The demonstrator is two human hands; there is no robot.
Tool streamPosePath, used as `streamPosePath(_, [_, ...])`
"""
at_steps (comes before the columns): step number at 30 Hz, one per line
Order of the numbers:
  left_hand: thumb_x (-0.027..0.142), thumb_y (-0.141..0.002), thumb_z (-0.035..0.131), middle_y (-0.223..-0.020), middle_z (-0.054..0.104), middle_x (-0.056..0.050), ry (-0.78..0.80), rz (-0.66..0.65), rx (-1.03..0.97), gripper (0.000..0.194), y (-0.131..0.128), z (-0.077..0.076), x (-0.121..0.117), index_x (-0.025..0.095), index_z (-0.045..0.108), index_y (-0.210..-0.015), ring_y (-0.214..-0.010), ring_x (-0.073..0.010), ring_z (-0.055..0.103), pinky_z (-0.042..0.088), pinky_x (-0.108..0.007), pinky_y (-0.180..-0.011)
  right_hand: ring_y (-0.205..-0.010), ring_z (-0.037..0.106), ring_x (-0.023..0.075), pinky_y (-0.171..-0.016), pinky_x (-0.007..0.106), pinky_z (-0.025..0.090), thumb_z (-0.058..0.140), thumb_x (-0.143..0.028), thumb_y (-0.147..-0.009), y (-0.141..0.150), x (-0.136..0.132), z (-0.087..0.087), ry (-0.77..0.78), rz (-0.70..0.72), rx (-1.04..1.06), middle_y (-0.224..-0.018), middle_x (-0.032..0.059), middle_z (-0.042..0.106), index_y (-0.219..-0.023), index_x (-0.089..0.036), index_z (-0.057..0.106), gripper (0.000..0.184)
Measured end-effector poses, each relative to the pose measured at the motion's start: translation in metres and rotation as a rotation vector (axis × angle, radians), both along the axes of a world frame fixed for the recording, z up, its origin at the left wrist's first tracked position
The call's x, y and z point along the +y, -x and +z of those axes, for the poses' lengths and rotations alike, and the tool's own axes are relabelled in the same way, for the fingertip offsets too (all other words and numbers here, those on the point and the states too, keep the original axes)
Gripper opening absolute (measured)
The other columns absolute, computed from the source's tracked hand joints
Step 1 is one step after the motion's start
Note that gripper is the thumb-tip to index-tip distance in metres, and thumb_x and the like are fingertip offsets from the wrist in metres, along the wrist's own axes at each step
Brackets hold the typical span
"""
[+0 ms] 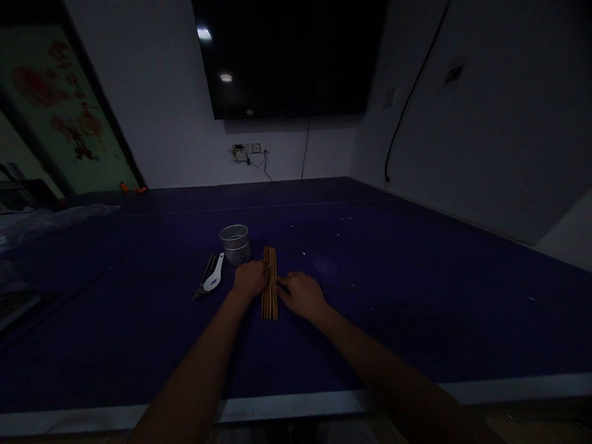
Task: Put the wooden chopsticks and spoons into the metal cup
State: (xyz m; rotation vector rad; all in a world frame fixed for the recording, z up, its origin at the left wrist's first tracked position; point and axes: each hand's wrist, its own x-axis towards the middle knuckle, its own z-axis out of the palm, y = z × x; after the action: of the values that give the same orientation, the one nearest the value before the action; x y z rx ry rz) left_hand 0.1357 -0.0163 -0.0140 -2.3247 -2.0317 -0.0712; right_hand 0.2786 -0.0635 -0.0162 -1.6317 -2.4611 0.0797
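Observation:
A row of wooden chopsticks (269, 302) lies side by side on the dark blue tabletop, pointing away from me. At their left edge, my left hand (251, 277) is closed with curled fingers against the upper part of the row. From the other side my right hand (303, 295) reaches in, its thumb and forefinger at the right edge and its other fingers curled. Just beyond my left hand stands a silver metal cup (235, 243) with small holes low in its wall. A white soup spoon (214, 276) rests left of it, partly over dark utensils (203, 287) that are hard to make out.
Small white scraps (304, 253) dot the blue table (416, 296). Clear plastic film (55, 219) lies at the far left. A large black screen (296, 55) hangs on the wall above sockets (252, 148) and cables. The table's pale front edge (296, 404) runs close to me.

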Motion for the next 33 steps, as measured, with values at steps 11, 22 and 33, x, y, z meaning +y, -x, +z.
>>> streamPosePath(11, [0.038, -0.091, 0.023, -0.094, 0.069, -0.016, -0.018, 0.033, -0.017, 0.05, -0.0013, -0.0035, 0.001, 0.013, 0.065, -0.1, -0.094, -0.0248, 0.065, 0.049, -0.032, -0.078, -0.097, 0.055, 0.0229, -0.079, 0.032, 0.041, 0.033, -0.044, -0.092, -0.0011, 0.0013, -0.0034, -0.017, -0.008, -0.005, -0.099, 0.0098, 0.063, -0.118, -0.023, 0.058, 0.043])
streamPosePath(22, [0.04, -0.091, 0.024, -0.095, 0.069, -0.016, 0.015, 0.079, -0.018, 0.051, -0.0032, 0.0006, -0.0023, 0.013, 0.067, -0.101, -0.095, -0.0246, 0.064, 0.049, -0.032, -0.079, -0.097, 0.053, 0.0226, -0.082, 0.032, 0.04, 0.033, -0.045, -0.091, -0.001, 0.0033, -0.0063, -0.019, -0.008, 0.024, -0.099, 0.0099, 0.062, -0.115, -0.022, 0.061, 0.043])
streamPosePath(33, [0.042, -0.091, 0.025, -0.098, 0.068, -0.017, 0.023, 0.114, -0.032, 0.052, -0.0054, 0.0015, -0.0046, 0.011, 0.065, -0.105, -0.098, -0.0266, 0.063, 0.049, -0.032, -0.079, -0.098, 0.052, 0.0225, -0.082, 0.032, 0.04, 0.033, -0.045, -0.092, -0.0016, 0.0043, -0.0057, -0.008, -0.001, 0.024, -0.1, 0.0097, 0.061, -0.118, -0.023, 0.059, 0.043])
